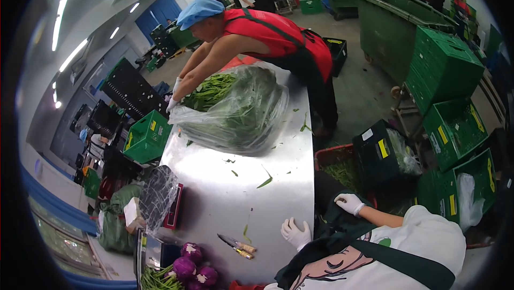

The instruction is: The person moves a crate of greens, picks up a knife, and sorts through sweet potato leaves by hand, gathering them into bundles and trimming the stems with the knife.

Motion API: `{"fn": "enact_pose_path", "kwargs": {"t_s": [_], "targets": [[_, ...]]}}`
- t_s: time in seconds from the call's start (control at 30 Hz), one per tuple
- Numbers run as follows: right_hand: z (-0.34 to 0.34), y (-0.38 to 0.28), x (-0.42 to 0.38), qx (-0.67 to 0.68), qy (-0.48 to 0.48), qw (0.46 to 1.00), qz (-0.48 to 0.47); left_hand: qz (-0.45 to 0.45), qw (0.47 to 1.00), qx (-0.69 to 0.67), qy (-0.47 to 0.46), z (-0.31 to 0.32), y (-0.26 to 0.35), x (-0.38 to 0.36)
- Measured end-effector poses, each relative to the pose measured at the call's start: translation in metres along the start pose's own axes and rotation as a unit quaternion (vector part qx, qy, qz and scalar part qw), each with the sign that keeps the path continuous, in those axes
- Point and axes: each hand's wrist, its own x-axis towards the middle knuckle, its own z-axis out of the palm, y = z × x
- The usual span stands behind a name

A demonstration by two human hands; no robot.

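My left hand (296, 234), in a white glove, is at the near edge of the metal table (214, 183). Its fingers are apart and nothing is in them. My right hand (349, 203), also gloved, rests on the dark apron cloth over my lap, fingers loosely stretched and holding nothing I can see. To the left of my left hand, two knives (239, 245) with light and yellowish handles lie on the tabletop. Beyond them are purple cabbage-like heads (184, 267) and a bunch of green stalks (160, 279). Cut leaf scraps (265, 178) are scattered across the metal.
Across the table a co-worker (262, 33) in a red top leans over a large clear bag of leafy greens (235, 113), both gloved hands at its opening. Green crates (444, 70) are stacked at the right. A red scale (172, 207) stands at the table's left side.
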Motion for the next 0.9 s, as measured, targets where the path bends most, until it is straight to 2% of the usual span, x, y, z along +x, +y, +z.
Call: {"fn": "enact_pose_path", "kwargs": {"t_s": [0.9], "targets": [[0.0020, 0.0091, 0.0007, 0.001, -0.025, 1.000, 0.008, -0.002, 1.000, -0.010, -0.009, -0.0032, 0.0021, 0.0013]]}}
